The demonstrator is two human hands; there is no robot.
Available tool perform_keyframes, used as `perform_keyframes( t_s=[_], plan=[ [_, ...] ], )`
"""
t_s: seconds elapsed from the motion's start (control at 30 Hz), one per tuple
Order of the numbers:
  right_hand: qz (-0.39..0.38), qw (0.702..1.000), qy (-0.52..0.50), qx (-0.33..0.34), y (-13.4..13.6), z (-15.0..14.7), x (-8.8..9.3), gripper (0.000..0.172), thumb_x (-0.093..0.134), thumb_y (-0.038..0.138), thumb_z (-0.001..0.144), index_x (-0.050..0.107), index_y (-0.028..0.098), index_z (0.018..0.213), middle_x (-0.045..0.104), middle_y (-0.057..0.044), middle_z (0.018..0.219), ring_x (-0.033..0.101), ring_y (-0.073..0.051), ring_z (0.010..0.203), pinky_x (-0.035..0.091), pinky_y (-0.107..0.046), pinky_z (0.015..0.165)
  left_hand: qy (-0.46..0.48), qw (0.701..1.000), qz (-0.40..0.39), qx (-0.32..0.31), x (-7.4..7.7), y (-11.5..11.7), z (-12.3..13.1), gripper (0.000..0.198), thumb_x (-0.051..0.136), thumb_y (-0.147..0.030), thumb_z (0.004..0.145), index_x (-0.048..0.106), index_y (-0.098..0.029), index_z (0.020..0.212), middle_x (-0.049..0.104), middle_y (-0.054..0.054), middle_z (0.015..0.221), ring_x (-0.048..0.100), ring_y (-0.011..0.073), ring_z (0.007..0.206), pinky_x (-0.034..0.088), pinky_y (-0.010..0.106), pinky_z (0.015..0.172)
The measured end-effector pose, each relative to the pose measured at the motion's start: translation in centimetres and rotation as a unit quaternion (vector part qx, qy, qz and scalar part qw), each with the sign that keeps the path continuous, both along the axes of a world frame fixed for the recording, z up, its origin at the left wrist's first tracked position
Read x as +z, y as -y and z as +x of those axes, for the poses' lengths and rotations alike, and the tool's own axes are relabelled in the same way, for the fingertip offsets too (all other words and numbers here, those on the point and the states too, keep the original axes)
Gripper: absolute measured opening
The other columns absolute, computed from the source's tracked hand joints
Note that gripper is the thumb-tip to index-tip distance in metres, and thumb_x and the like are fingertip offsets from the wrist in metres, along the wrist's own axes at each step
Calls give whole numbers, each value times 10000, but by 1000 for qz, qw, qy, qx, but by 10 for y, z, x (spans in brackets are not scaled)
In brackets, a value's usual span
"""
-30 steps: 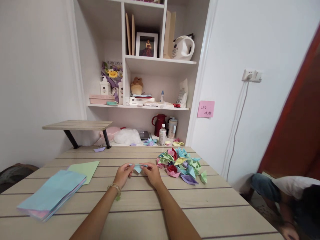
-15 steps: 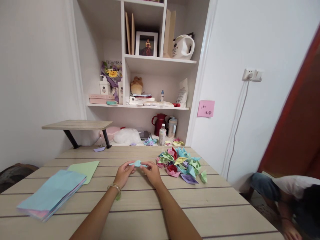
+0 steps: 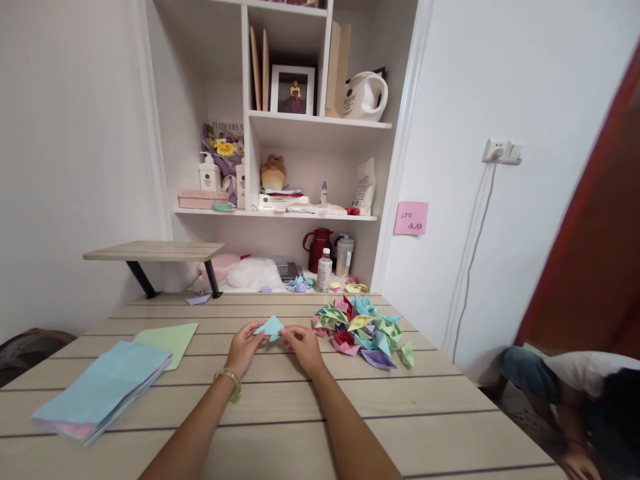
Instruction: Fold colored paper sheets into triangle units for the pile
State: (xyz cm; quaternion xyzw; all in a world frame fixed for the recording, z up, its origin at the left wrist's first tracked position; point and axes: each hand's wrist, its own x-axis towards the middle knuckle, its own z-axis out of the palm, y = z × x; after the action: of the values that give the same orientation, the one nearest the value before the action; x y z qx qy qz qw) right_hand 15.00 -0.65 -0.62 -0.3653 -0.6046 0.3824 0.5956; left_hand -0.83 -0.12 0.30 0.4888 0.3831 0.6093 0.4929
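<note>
Between my two hands is a small piece of folded light-blue paper (image 3: 271, 327), its peak pointing up and away from me. My left hand (image 3: 245, 347) pinches its left corner with thumb and fingers. At the opposite corner my right hand (image 3: 303, 345) is closed on the paper too. Both hands stay just above the slatted wooden table (image 3: 280, 413). To the right of them lies a heap of folded paper boats (image 3: 357, 327) in several colours. A stack of light-blue and pink paper sheets (image 3: 105, 380) lies at the left, beside a green sheet (image 3: 173, 339).
A small raised wooden shelf (image 3: 155, 251) stands at the table's back left. Beyond the back edge are a clear bottle (image 3: 324, 272), a dark red jug (image 3: 318, 248) and more folded paper (image 3: 300, 284). A person (image 3: 575, 393) crouches at the far right.
The light-blue paper has turned from a flat, narrow boat-like shape to a taller, pointed one. My hands have shifted only slightly around it.
</note>
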Motion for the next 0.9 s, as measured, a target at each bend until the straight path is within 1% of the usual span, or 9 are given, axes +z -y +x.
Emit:
perform_keyframes(
  t_s=[0.07, 0.2, 0.4, 0.5, 0.63, 0.7, 0.77, 0.83, 0.9],
  plan=[
    [8, 1000, 6, -9, -2, 0, -2, 254, 666, 361, 611, 689, 146, 746, 653, -60, 768, 519, -123, 556, 424, -231, 504, 12, 1000, 6, 11, -1, -1, -1, 358, 708, -307, 532, 564, -140, 814, 656, 33, 691, 633, 150, 606, 510, 259, 593],
    [6, 1000, 14, -8, -6, -1, -9, 302, 724, 268, 525, 682, 154, 801, 627, -43, 800, 480, -94, 535, 419, -231, 526, 12, 1000, 7, 25, -3, -2, -2, 307, 694, -323, 531, 558, -132, 730, 633, 22, 622, 625, 152, 586, 499, 257, 578],
    [31, 997, 65, -38, -5, 1, -7, 336, 666, 198, 564, 660, 184, 900, 598, -28, 833, 467, -98, 562, 423, -238, 555, -26, 1000, -8, -7, 1, 1, 0, 397, 718, -302, 510, 634, -106, 845, 667, 73, 768, 609, 141, 628, 483, 246, 601],
    [36, 994, 89, -48, -1, 2, -3, 378, 686, 220, 555, 653, 198, 931, 584, -37, 884, 464, -108, 592, 425, -245, 576, -48, 999, -5, -13, 1, 2, 0, 417, 720, -317, 515, 646, -112, 871, 669, 79, 820, 601, 139, 647, 474, 237, 600],
    [32, 995, 84, -36, 0, 2, -1, 489, 739, 267, 504, 636, 198, 977, 567, -40, 904, 462, -114, 617, 411, -237, 569, -74, 997, -4, 0, 2, 2, 0, 424, 711, -355, 525, 654, -115, 869, 658, 41, 693, 568, 115, 564, 459, 219, 553],
    [23, 998, 57, -22, 0, 1, -2, 538, 749, 274, 491, 618, 187, 1006, 571, -31, 878, 454, -105, 604, 398, -226, 556, -76, 997, -5, 3, 2, 3, 0, 433, 710, -367, 523, 653, -115, 871, 649, 33, 662, 562, 114, 551, 462, 221, 551],
    [14, 1000, 27, -6, -2, 0, -3, 555, 746, 279, 501, 601, 176, 1027, 575, -11, 812, 435, -91, 567, 382, -214, 532, -68, 998, -3, -2, 3, 3, 0, 444, 709, -373, 524, 650, -116, 881, 655, 45, 708, 575, 120, 581, 471, 226, 574],
    [12, 1000, 11, 9, -3, 0, -4, 512, 735, 284, 523, 606, 170, 1005, 574, 7, 743, 424, -84, 539, 375, -208, 517, -62, 998, -1, -7, 3, 3, 0, 453, 708, -377, 523, 646, -119, 890, 660, 55, 761, 584, 126, 611, 474, 228, 592],
    [18, 1000, 18, 17, -4, 0, -4, 428, 720, 286, 547, 632, 169, 949, 576, 15, 686, 441, -91, 537, 383, -210, 526, -64, 998, -2, 3, 3, 3, 0, 454, 708, -379, 520, 645, -123, 889, 658, 49, 749, 579, 121, 598, 470, 224, 584]
  ],
)
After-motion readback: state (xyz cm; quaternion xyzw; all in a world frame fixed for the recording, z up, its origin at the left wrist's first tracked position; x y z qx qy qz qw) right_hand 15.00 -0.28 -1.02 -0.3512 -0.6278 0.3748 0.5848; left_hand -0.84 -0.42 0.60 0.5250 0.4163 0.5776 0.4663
